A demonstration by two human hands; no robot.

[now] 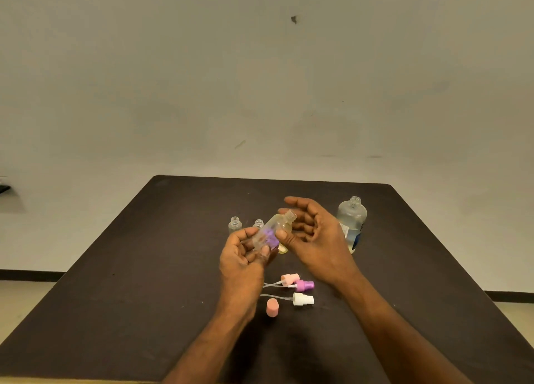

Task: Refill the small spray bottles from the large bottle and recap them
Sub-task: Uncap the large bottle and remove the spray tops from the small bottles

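A bare, plain room, more like a staged work or test space than a home. A dark, matte worktop [144,268] stands against a blank off-white wall [260,80] marked with a few scuffs and one small dark chip [294,19]. A dark baseboard [29,275] runs along the pale floor [17,305]. No furnishings or decoration show.

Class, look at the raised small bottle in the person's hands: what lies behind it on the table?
Two uncapped small clear bottles stand behind the held bottle; the nearer one is partly covered. Something yellowish shows beneath, mostly hidden.
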